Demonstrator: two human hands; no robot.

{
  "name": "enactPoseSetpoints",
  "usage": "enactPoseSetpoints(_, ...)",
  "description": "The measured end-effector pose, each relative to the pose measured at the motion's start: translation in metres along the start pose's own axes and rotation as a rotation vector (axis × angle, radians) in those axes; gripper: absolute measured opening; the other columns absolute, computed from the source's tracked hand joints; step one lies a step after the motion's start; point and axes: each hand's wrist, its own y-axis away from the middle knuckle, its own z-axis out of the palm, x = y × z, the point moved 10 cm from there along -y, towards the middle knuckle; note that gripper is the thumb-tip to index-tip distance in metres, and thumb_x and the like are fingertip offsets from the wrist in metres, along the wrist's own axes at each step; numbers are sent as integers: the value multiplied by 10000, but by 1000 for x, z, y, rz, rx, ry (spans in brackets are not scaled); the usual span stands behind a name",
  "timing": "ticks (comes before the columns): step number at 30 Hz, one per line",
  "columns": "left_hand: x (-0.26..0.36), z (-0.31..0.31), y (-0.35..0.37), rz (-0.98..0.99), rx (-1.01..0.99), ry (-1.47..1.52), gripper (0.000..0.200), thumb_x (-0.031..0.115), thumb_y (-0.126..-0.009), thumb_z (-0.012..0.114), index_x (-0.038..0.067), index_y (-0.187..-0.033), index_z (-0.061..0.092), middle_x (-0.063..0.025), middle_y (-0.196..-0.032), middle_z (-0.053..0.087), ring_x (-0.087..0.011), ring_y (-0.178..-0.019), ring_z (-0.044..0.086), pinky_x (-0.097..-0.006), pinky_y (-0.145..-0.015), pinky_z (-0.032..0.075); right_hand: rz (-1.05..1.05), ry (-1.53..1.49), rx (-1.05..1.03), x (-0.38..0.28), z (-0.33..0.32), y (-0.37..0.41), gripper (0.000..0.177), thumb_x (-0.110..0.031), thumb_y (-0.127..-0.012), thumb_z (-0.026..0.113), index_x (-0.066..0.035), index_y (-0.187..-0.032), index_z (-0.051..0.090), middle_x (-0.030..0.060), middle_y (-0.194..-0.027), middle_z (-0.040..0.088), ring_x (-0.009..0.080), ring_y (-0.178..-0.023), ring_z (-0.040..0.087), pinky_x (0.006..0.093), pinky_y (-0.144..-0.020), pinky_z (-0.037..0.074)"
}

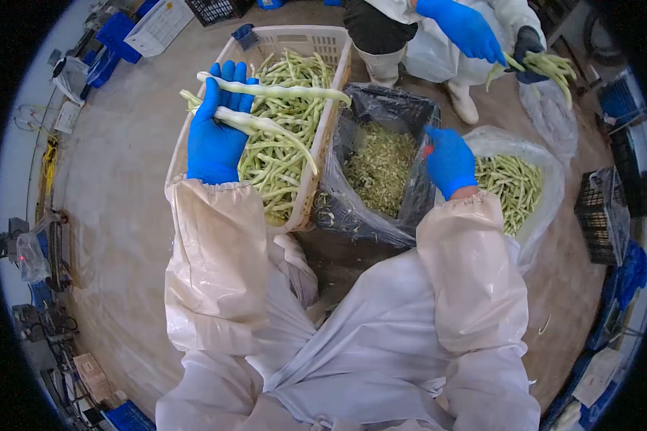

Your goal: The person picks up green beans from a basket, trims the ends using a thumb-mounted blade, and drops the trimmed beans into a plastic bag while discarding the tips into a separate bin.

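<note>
My left hand [219,136], in a blue glove, holds two long pale green beans [284,92] lying across its palm and fingers, over the left part of a crate [174,161] full of beans [287,154]. My right hand [449,161], also gloved in blue, is closed at the right edge of a black-lined bin [428,115] of chopped bean bits [381,165]. A small red piece shows at its fingers; the rest of what it grips is hidden. Right of it stands a clear plastic bag [553,172] with short beans [510,187].
A co-worker [474,36] stands beyond the bin, one hand blue-gloved, the other dark-gloved with beans [553,68]. A black crate [602,215] is at the right. White [158,27] and blue [118,36] crates sit at the upper left.
</note>
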Motion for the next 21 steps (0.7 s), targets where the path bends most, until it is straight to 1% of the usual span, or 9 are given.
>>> enactPoseSetpoints(1,2,1,-1,9,-25,14,435,166,-947,459,40,-1346,341,-151,-1397,347,-305,-1311,319,-489,-1080,303,-95,-82,82,-11,-10,-1,305,-137,-778,614,-26,-1061,627,210,-926,630,328,-833,626,436,-695,496)
enactPoseSetpoints(4,-11,6,5,-28,11,19,437,174,-948,458,41,-1348,340,-143,-1391,362,-301,-1307,328,-482,-1080,307,28,-799,-81,-39,1,-5,343,-140,-817,627,-33,-1142,604,161,-1011,643,208,-857,635,366,-645,506)
enactPoseSetpoints(7,-29,13,12,-80,6,-19,457,171,-954,437,28,-1369,308,-134,-1405,342,-287,-1323,301,-469,-1102,276,201,-1171,-190,-56,12,0,284,-133,-844,615,-17,-1103,620,102,-1007,652,130,-808,619,284,-621,494)
enactPoseSetpoints(11,-46,11,14,-135,10,2,480,179,-947,455,13,-1369,296,-153,-1397,347,-308,-1312,313,-452,-1094,303,250,-1180,-233,-59,13,2,245,-98,-838,601,10,-1056,631,88,-901,659,133,-697,613,257,-600,489)
enactPoseSetpoints(14,-50,-1,9,-168,24,-64,472,168,-920,528,13,-1337,372,-180,-1318,442,-264,-1233,434,-402,-1027,382,225,-1130,-187,-53,11,2,212,-82,-830,599,20,-1011,641,98,-852,662,145,-657,613,272,-584,487)
enactPoseSetpoints(16,-26,-5,13,102,132,-526,471,118,-892,564,3,-1321,404,-175,-1301,467,-236,-1198,465,-358,-1000,391,209,-1116,-173,-53,6,3,198,-79,-821,603,10,-992,648,113,-826,662,162,-648,616,286,-576,485)
enactPoseSetpoints(17,-16,-1,18,241,185,-755,473,93,-879,582,-2,-1312,420,-173,-1293,479,-222,-1181,480,-336,-986,395,175,-1010,-116,-50,2,3,195,-88,-818,607,-4,-989,651,124,-826,659,186,-657,621,301,-587,487)
enactPoseSetpoints(18,-7,19,26,436,125,-830,474,30,-844,604,-11,-1291,452,-152,-1285,501,-195,-1146,500,-297,-948,399,141,-905,-60,-48,-2,4,193,-97,-815,610,-18,-985,655,135,-826,655,210,-666,625,316,-598,489)
enactPoseSetpoints(21,-13,67,47,687,-57,-1292,470,14,-848,588,-14,-1294,443,-130,-1291,503,-194,-1148,498,-303,-936,411,11,-586,39,-51,-17,6,185,-131,-808,616,-63,-973,662,152,-851,638,278,-725,625,361,-643,491)
